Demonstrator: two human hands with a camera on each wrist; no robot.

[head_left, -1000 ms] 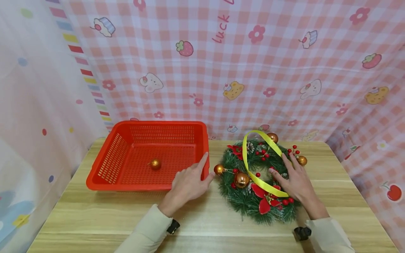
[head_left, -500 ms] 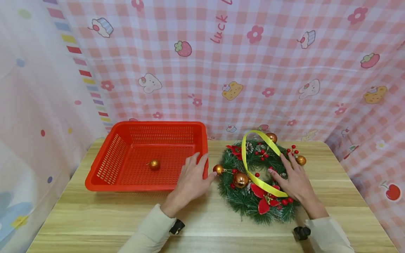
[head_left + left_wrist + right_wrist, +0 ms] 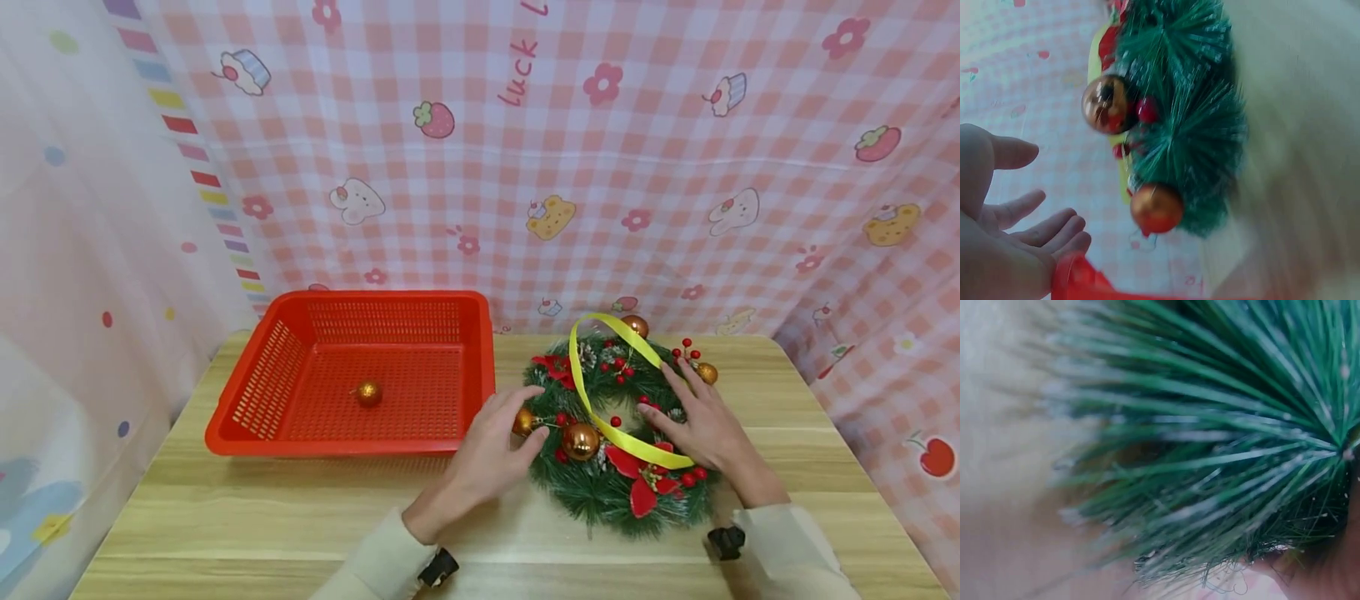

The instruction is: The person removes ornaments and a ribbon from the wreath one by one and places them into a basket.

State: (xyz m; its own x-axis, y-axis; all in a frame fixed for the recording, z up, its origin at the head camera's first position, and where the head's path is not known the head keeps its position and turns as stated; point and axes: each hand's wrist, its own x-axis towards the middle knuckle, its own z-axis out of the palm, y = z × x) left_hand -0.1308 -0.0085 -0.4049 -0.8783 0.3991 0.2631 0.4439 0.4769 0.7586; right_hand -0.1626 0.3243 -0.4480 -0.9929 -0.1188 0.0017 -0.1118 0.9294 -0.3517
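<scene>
A green pine wreath (image 3: 573, 496) lies on the table, trimmed with copper and gold baubles, red berries, red poinsettias and pine cones. A loop of yellow ribbon (image 3: 637, 446) stands up from it. On the wreath's right side rests my right hand (image 3: 705, 425), fingers spread and thumb toward the central hole. My left hand (image 3: 487, 454) hovers by the left side, fingers relaxed, close to a gold bauble (image 3: 522, 422) that it partly covers in the head view. The left wrist view shows that hand (image 3: 1007, 219) apart from the wreath. Pine needles fill the right wrist view.
A red plastic basket (image 3: 315, 446) stands on the left of the wooden table (image 3: 300, 525), with one gold bauble (image 3: 368, 393) inside. Its right rim lies close to my left hand. Behind the table hangs a pink checked cloth (image 3: 480, 175).
My left hand has moved right, from the basket's edge to the wreath's left side. The wreath has turned slightly counterclockwise. My right hand has stayed on it.
</scene>
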